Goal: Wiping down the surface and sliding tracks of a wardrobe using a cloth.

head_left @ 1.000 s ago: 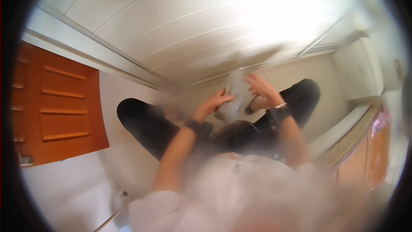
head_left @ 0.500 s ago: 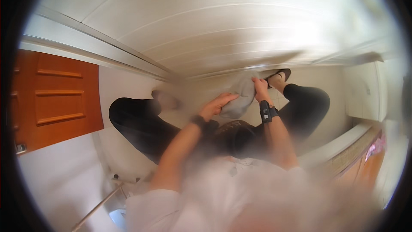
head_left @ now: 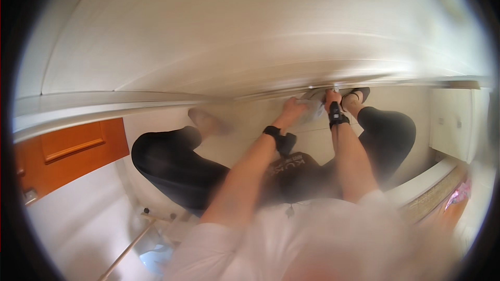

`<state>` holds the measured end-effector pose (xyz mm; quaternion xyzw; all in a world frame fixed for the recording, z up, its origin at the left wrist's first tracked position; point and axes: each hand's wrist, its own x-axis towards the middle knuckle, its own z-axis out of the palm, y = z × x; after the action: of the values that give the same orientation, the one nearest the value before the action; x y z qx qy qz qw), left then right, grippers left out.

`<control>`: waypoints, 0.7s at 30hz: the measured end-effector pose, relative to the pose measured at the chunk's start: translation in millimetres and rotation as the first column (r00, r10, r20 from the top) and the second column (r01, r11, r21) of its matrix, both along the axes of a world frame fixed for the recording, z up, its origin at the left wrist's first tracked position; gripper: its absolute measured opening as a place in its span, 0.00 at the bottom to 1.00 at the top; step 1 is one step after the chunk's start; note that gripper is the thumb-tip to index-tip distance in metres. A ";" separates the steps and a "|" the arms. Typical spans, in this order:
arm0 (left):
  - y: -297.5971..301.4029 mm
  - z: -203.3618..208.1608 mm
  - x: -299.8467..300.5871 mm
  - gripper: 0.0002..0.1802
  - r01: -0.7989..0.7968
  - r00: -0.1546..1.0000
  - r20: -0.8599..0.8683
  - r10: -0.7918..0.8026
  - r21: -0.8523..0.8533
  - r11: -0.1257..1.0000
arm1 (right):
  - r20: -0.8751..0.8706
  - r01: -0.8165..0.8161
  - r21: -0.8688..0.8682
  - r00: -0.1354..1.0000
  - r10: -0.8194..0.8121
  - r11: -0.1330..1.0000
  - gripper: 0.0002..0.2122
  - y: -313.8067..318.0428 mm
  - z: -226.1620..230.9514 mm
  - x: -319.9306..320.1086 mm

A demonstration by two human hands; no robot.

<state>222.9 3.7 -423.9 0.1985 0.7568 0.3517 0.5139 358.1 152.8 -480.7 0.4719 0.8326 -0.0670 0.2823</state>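
I see the person low down, knees wide apart, both arms reaching to the upper middle of the frame. There a crumpled grey cloth (head_left: 313,108) sits between the 2 hands, by the foot of a pale panelled wall (head_left: 208,31). The right hand (head_left: 332,97) has its fingers curled in on the cloth's right end. The left hand (head_left: 294,109) is at its left end — too blurred for me to tell whether its fingers pinch. An orange-brown door (head_left: 73,148) stands at left, a white cabinet (head_left: 452,119) at right.

Door (head_left: 78,145) left, cabinet (head_left: 452,122) right; cloth (head_left: 313,108) between
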 end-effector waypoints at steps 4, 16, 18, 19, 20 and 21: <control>7.9 -28.4 -44.2 0.36 0.303 0.944 -0.173 -0.280 0.126 0.945 | -0.614 0.720 -0.039 0.529 -0.586 0.692 0.10 38.2 -73.5 10.7; -214.1 27.6 -187.7 0.19 0.343 0.581 -0.409 -0.703 -0.660 0.668 | -0.290 0.274 -0.881 0.330 -0.898 0.385 0.22 -235.8 -86.1 -231.1; -198.9 23.5 -170.7 0.23 0.355 0.856 -0.205 -0.474 -0.434 0.828 | -0.103 0.291 -0.932 0.363 -0.926 0.217 0.21 -206.7 -96.9 -209.4; -142.0 26.9 -129.0 0.26 0.268 0.962 -0.012 -0.272 -0.129 0.955 | -0.453 0.250 -0.555 0.709 -0.541 0.793 0.17 -138.0 -144.9 -134.8; -82.5 33.6 -89.4 0.27 0.314 0.948 0.047 -0.315 0.034 0.949 | -0.376 -0.027 0.018 0.926 0.032 0.999 0.13 -73.1 -179.8 -49.7; -129.0 26.0 -111.9 0.29 0.181 0.982 0.051 -0.180 -0.014 0.983 | -0.724 0.099 0.118 0.689 0.017 0.988 0.09 -137.6 -140.3 -86.5</control>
<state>111.1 -125.3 -397.9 0.2526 0.7261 0.3015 0.5639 271.6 15.2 -621.0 0.4452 0.8683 -0.1919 -0.1053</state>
